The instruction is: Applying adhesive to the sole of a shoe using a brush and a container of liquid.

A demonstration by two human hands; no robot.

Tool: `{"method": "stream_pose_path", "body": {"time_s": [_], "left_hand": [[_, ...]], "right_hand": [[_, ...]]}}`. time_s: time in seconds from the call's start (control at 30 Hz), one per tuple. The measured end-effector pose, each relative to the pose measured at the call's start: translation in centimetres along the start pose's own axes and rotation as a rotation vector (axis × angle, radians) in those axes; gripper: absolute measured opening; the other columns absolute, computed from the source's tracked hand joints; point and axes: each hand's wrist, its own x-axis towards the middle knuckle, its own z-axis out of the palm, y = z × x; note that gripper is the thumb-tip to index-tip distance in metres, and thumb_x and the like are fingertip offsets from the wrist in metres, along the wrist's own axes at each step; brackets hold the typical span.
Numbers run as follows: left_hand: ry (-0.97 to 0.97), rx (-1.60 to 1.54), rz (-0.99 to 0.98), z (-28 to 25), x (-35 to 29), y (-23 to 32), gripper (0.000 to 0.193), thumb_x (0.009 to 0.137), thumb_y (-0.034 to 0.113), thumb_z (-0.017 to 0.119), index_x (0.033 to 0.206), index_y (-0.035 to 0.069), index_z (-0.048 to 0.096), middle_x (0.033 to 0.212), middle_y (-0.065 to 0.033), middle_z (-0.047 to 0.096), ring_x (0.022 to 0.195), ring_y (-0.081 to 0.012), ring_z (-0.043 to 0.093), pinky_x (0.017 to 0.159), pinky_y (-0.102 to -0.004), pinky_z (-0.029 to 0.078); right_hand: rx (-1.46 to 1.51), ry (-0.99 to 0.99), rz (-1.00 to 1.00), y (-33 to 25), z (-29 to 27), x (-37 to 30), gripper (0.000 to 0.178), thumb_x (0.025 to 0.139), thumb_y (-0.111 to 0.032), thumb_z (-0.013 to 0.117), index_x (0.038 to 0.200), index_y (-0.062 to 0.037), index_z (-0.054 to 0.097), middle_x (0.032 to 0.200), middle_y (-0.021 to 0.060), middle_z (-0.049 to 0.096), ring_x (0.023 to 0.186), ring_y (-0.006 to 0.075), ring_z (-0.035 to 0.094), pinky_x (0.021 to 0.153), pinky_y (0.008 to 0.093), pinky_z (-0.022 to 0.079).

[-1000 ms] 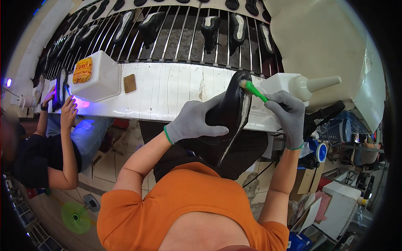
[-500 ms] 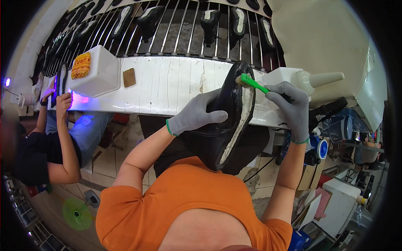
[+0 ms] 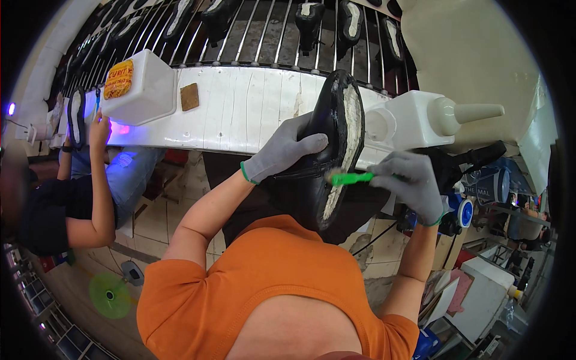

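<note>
Head view: left fingers (image 3: 312,144) clamp a black shoe (image 3: 338,143); right fingers (image 3: 393,168), pointing left, pinch a green brush (image 3: 353,178).

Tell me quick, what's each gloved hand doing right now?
Left hand: closed, holding the black shoe by its side.
Right hand: closed, holding the green-handled brush.

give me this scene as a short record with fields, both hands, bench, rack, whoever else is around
left hand: gray glove, holding a black shoe
right hand: gray glove, fingers on a green brush
brush head: at the shoe's pale strip; contact too blurred to tell
bench: white, with a white container, a brown square piece and a white bottle, nozzle pointing right
rack: metal bars bearing more black shoes
co-worker: far left, dark top, beside another shoe
</note>
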Motion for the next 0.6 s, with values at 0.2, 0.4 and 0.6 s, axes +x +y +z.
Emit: {"method": "stream_pose_path", "body": {"time_s": [0.2, 0.4, 0.6], "left_hand": [[0.005, 0.009, -0.042, -0.4, 0.0, 0.3, 0.05, 0.087, 0.038, 0.063, 0.116, -0.004, 0.057, 0.094, -0.0045, 0.062, 0.085, -0.0103, 0.055, 0.08, -0.0271, 0.046], [0.093, 0.007, -0.018, -0.4, 0.4, 0.1, 0.049, 0.089, 0.037, 0.062, 0.116, -0.003, 0.058, 0.097, -0.005, 0.062, 0.088, -0.0106, 0.054, 0.082, -0.0276, 0.045], [0.061, 0.006, -0.035, -0.6, 0.4, 0.0, 0.051, 0.091, 0.039, 0.06, 0.117, -0.004, 0.057, 0.098, -0.0059, 0.062, 0.089, -0.0102, 0.055, 0.083, -0.026, 0.046]], "right_hand": [[0.064, 0.069, 0.02, 0.8, 1.1, -0.5, 0.017, 0.07, -0.003, 0.078, 0.085, 0.0018, 0.072, 0.078, 0.0101, 0.069, 0.07, 0.0149, 0.064, 0.064, 0.0263, 0.047], [0.002, 0.045, 0.115, 0.4, 1.1, -0.9, 0.018, 0.07, -0.001, 0.077, 0.087, 0.0029, 0.073, 0.081, 0.0122, 0.071, 0.073, 0.0152, 0.066, 0.069, 0.0266, 0.05], [0.11, -0.106, 0.033, -0.4, 1.4, -1.8, 0.017, 0.07, -0.004, 0.078, 0.085, 0.003, 0.072, 0.075, 0.0111, 0.069, 0.069, 0.0165, 0.066, 0.063, 0.0288, 0.05]]}}
